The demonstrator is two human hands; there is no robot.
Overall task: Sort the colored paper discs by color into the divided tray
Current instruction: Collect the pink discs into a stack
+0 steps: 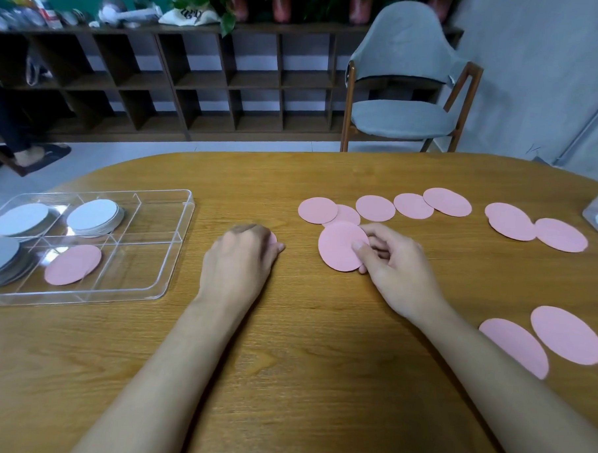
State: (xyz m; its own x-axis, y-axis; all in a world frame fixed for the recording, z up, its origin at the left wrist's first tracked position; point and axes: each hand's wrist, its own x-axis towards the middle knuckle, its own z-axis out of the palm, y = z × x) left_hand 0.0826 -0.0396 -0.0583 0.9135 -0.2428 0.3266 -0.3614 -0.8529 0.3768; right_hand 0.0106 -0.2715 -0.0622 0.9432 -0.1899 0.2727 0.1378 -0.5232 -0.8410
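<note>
Grey discs sorted, pinks mostly waiting

Across the table (284,379), I am working just right of the divided tray (154,216). Three of its compartments are holding grey stacks (92,215) and one is holding the tray's pink discs (72,264). Ten or so loose pink discs (375,208) are lying well right of the tray, several overlapping, so those are probably needing peeling apart. A grey chair (402,94) is standing beyond the tray, off the table. My right hand (398,268) is pinching a lifted disc (339,245) between thumb and fingertips. My left hand (241,258), nearer the tray, is curling over a second disc (273,238), only a sliver showing.
</note>
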